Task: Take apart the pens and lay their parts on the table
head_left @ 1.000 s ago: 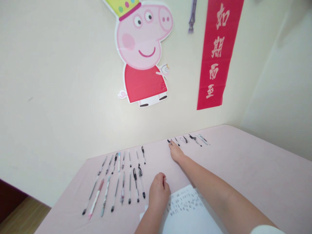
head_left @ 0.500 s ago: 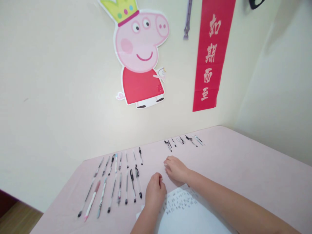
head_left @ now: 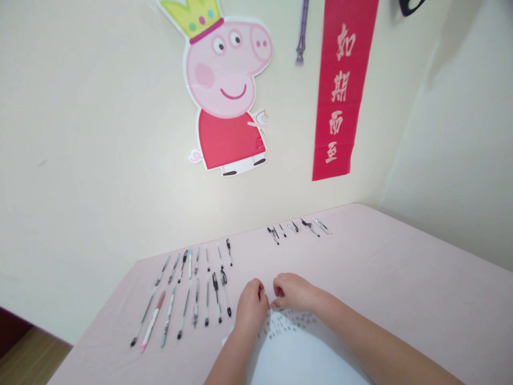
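Note:
A white sheet of paper [head_left: 304, 358] with rows of handwriting near its top lies on the pink table in front of me. My left hand [head_left: 252, 305] is at its upper left, fingers curled together, and what they hold, if anything, is hidden. Close by on the right, my right hand [head_left: 298, 292] has its fingers bent inward, with the tips at the sheet's top edge. Whether they pinch the paper or something small cannot be made out. Left of my hands, several pens lie in two rows, the closest a black-capped clear pen [head_left: 226, 292].
The pink tabletop [head_left: 401, 283] meets the wall at the back. Several small pen parts [head_left: 310, 227] lie along its far edge. A pig cutout [head_left: 230, 96] and a red banner [head_left: 342, 91] hang on the wall. Wooden floor [head_left: 38, 358] shows at lower left.
My right hand has drawn back toward me, from beyond the sheet to its top edge, and its fingers are more curled. The view has shifted slightly.

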The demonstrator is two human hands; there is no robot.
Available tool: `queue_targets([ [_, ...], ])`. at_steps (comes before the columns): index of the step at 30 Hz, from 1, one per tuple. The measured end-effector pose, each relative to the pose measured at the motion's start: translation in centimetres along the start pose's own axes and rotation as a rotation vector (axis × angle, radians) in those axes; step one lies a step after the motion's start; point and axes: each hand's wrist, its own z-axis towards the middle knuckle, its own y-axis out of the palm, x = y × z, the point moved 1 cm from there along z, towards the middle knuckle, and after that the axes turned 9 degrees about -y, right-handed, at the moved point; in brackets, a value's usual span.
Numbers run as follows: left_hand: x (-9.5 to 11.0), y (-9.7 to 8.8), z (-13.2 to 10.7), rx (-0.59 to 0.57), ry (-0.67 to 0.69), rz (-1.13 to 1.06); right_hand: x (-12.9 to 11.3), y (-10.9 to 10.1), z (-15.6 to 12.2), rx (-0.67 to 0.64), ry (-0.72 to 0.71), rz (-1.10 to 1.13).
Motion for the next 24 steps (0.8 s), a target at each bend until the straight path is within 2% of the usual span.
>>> queue_targets([
  [6,-0.1,-0.2,0.2,-0.027,-0.017,-0.011,-0.3,0.3,-0.3,-0.070,0.030,-0.018],
  [10,-0.1,-0.3,0.6,-0.087,-0.065,-0.063,-0.7,0.1,-0.4,-0.097,0.060,-0.033],
  [15,-0.2,-1.1,0.8,-0.133,-0.111,-0.083,-1.1,-0.7,-0.2,-0.214,0.082,0.017],
  [19,0.3,-2.3,1.3,-0.117,-0.089,0.011,-1.5,-0.8,0.2,-0.309,0.081,0.103],
  [24,0.8,-3.7,3.1,-0.058,-0.046,0.220,-2.8,-0.6,0.6,-0.240,0.101,0.207],
])
